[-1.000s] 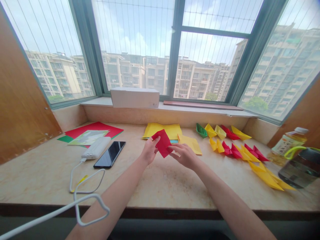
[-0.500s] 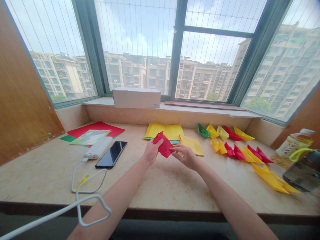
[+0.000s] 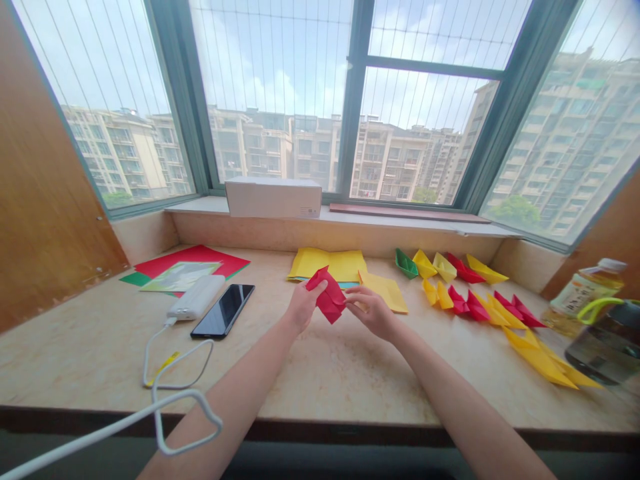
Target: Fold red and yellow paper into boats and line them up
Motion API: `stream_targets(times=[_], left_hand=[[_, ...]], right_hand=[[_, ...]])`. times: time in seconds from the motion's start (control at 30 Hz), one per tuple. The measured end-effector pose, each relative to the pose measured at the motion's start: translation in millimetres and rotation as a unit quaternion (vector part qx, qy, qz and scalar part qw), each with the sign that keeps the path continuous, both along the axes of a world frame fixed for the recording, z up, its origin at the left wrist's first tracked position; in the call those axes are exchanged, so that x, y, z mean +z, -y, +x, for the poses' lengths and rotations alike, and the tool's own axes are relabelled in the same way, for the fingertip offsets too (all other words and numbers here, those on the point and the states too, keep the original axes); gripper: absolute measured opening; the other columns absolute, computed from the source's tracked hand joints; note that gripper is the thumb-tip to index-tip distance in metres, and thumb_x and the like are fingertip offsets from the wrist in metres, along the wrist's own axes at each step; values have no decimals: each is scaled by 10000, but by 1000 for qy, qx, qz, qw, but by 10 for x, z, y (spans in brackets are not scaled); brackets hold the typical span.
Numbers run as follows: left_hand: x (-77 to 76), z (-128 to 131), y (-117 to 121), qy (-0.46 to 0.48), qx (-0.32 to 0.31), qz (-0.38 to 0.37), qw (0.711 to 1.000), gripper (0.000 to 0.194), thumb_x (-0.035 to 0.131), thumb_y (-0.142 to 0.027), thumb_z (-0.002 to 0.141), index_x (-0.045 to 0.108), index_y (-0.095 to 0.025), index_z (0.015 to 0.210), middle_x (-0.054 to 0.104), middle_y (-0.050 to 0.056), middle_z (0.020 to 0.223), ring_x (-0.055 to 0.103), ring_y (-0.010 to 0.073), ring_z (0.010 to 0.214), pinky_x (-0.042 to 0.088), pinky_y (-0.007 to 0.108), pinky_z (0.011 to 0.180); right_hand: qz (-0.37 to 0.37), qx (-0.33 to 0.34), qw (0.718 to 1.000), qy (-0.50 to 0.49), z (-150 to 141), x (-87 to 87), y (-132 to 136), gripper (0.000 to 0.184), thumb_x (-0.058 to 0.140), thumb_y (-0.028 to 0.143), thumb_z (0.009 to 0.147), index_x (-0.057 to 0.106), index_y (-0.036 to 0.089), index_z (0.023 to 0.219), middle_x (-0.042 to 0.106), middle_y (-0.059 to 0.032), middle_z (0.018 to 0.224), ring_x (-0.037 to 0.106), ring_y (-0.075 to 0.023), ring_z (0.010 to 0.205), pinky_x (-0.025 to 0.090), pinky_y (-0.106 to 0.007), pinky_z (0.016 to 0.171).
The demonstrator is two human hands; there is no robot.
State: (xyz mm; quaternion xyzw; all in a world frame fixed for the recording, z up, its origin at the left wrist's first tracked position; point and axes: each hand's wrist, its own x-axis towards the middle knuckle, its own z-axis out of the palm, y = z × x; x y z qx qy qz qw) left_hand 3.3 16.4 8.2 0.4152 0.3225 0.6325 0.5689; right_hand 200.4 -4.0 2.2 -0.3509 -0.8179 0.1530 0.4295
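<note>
A folded sheet of red paper [image 3: 330,300] is held up above the middle of the counter. My left hand [image 3: 302,305] grips its left side, thumb on the near face. At its right edge, my right hand [image 3: 369,312] pinches the paper between thumb and fingers. Behind them lie a stack of yellow paper [image 3: 330,265], with blue sheets showing underneath, and a folded orange-yellow sheet [image 3: 386,292]. To the right stand folded paper boats, among them a green boat [image 3: 407,264], a red double boat [image 3: 469,303] and a large yellow one [image 3: 543,357].
On the left are red sheets [image 3: 200,255], a white power bank [image 3: 197,297] with a white cable [image 3: 185,395], and a black phone [image 3: 223,311]. A drink bottle [image 3: 583,293] and a dark jug [image 3: 607,343] stand far right. A white box [image 3: 274,199] sits on the sill.
The red paper has tilted and dropped slightly in my hands. My right fingers have shifted a little up along its right edge.
</note>
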Motion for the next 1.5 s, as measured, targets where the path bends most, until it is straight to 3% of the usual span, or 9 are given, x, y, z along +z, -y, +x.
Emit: stream_targets(times=[0.17, 0.4, 0.73, 0.9, 1.13, 1.37, 1.5], left_hand=[[8, 17, 31, -72, -11, 8, 997, 264, 796, -309, 652, 692, -119, 803, 702, 40, 781, 613, 139, 670, 476, 253, 654], [5, 57, 62, -117, -81, 43, 989, 288, 766, -321, 705, 701, -118, 897, 693, 48, 824, 594, 132, 699, 447, 237, 661], [110, 65, 215, -130, -147, 52, 979, 430, 813, -302, 655, 678, -150, 1035, 697, 53, 934, 623, 166, 814, 457, 271, 770], [139, 81, 253, -166, -130, 55, 976, 419, 818, -294, 639, 689, -157, 1014, 703, 64, 944, 633, 190, 828, 464, 279, 763], [153, 71, 247, -224, -108, 83, 965, 280, 768, -336, 698, 720, -133, 884, 681, 34, 805, 585, 155, 721, 433, 258, 699], [110, 71, 213, -212, -111, 82, 968, 253, 765, -361, 698, 731, -134, 805, 665, 14, 705, 554, 138, 639, 403, 254, 642], [89, 70, 185, -184, -96, 59, 976, 245, 778, -359, 685, 721, -139, 777, 680, 22, 712, 562, 143, 633, 411, 255, 635]], right_hand=[[32, -83, 996, -28, 17, 50, 2, 154, 520, 269, 896, 658, 199, 894, 693, -79, 1023, 651, -208, 953, 501, -352, 864], [-15, -172, 984, -32, 30, 43, -10, 213, 467, 345, 904, 617, 194, 917, 717, -45, 808, 664, -191, 685, 491, -289, 638], [-15, -179, 984, -3, 53, 34, -15, 256, 454, 405, 920, 615, 208, 953, 723, -45, 770, 682, -210, 695, 474, -281, 624], [-6, -183, 983, 0, 48, 61, 10, 251, 453, 391, 921, 623, 209, 952, 713, -42, 740, 672, -204, 670, 470, -279, 624], [-17, -193, 981, -28, 18, 74, 24, 234, 481, 392, 894, 620, 205, 902, 672, -15, 654, 627, -183, 588, 426, -257, 554], [-19, -189, 979, -77, -23, 123, 74, 265, 481, 425, 896, 605, 195, 849, 632, -2, 595, 576, -157, 511, 401, -248, 511], [-62, -143, 979, -128, -23, 110, 60, 350, 447, 498, 919, 601, 187, 964, 646, -10, 632, 572, -151, 492, 411, -244, 471]])
